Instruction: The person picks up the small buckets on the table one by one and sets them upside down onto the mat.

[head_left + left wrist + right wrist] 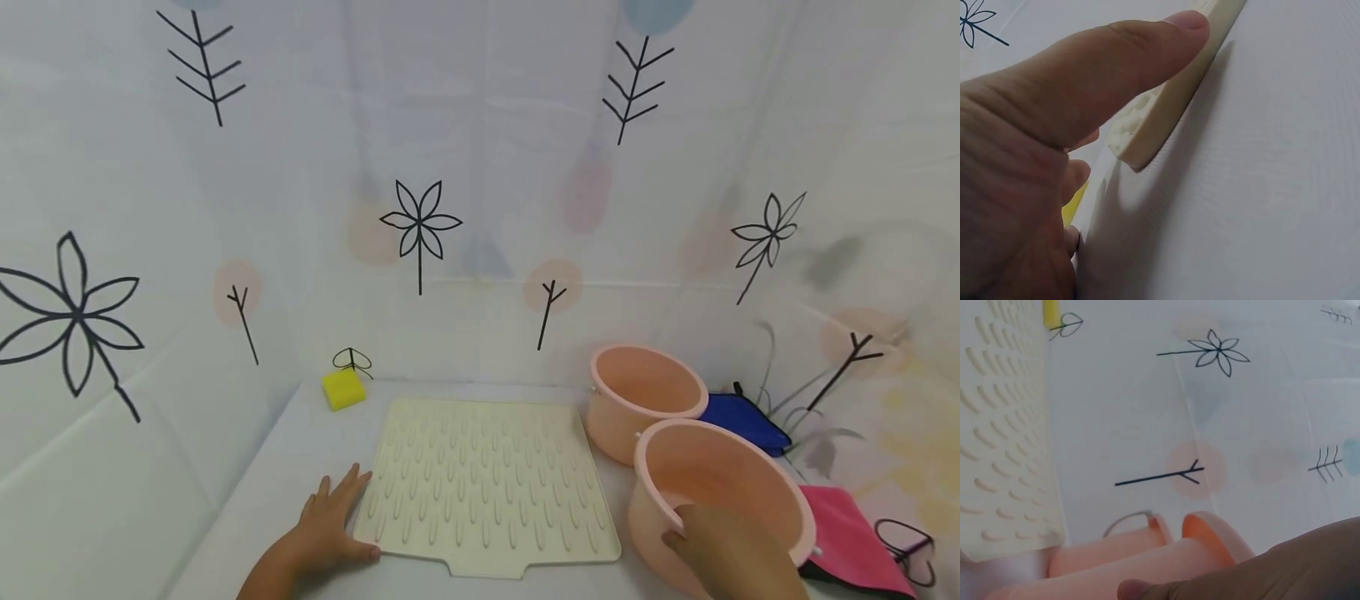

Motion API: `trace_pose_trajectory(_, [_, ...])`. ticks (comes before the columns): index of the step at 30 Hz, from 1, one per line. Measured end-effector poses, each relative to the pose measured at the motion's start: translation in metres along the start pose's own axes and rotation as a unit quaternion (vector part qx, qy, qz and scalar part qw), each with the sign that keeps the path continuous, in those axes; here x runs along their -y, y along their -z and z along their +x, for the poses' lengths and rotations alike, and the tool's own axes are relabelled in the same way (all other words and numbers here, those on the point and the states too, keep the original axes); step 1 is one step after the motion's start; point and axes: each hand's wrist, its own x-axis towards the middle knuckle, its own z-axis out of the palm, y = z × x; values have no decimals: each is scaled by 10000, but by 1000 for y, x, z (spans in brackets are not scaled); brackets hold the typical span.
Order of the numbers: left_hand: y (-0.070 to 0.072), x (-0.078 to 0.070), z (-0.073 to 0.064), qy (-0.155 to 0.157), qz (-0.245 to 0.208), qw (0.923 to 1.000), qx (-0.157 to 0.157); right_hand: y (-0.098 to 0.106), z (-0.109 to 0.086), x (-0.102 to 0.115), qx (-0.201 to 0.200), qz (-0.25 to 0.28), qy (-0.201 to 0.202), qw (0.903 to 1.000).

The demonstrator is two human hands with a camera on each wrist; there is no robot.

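Note:
A cream board (487, 475) with rows of raised ridges and a front tab lies flat on the white table. At its left front corner is my left hand (322, 525), fingers and thumb spread; in the left wrist view the thumb (1160, 50) lies over the board's edge (1166, 112). My right hand (735, 550) grips the near peach-pink bucket (649, 533) by its left rim, thumb outside and fingers inside. Those fingers are partly hidden. In the right wrist view the thumb (1135, 589) presses the bucket wall (1085, 578).
Behind the near bucket stands a second peach-pink bucket (611, 425). A blue cloth (742, 421) and a pink cloth (855, 533) lie to the right. A yellow block (343, 389) sits at the back left. White patterned sheeting (480, 167) encloses the table's back and sides.

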Motion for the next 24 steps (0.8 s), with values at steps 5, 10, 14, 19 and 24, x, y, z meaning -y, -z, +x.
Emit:
trace_pose_trajectory(5, [-1, -2, -1, 20, 75, 10000, 48, -12, -19, 0, -553, 1012, -226, 9931])
trace_pose_trajectory(10, [-1, -3, -1, 46, 209, 9997, 111, -18, -39, 12, -1007, 2661, -374, 9579])
trace_pose_trajectory(14, [-2, -2, 1, 88, 264, 9995, 160, -7, -49, 33, -1126, 3484, -880, 9264])
trace_pose_trajectory(19, [-4, -2, 3, 97, 320, 9991, 250, 13, -57, 57, -927, 4779, -1280, 8641])
trace_pose_trajectory(24, [-7, 0, 5, 170, 372, 9989, 241, 15, -57, 66, -946, 5118, -1291, 8441])
